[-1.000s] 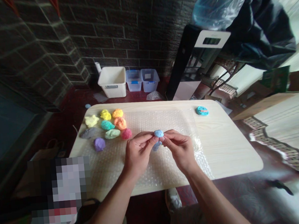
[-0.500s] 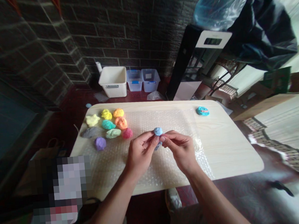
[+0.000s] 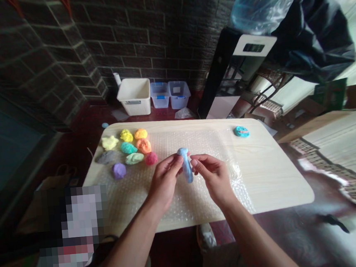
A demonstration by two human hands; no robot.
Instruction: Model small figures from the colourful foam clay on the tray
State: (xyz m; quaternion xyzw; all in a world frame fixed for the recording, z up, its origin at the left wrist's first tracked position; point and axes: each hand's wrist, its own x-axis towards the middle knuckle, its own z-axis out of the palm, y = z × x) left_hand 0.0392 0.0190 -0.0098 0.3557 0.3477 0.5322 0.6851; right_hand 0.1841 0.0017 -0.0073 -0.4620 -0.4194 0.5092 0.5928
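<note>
A light blue piece of clay, stretched into an upright roll, is pinched between my left hand and my right hand above the bubble wrap sheet. Both hands grip it with fingertips from either side, at about the middle of the wooden table. Several coloured clay lumps lie at the table's far left: yellow, orange, teal, green, pink, purple and grey.
A teal clay disc lies alone at the far right of the table. Behind the table stand a white bin, two clear boxes and a water dispenser. A brick wall closes the back.
The blue clay went from a small ball at my fingertips to a longer upright roll. My hands have parted slightly and stayed over the same spot.
</note>
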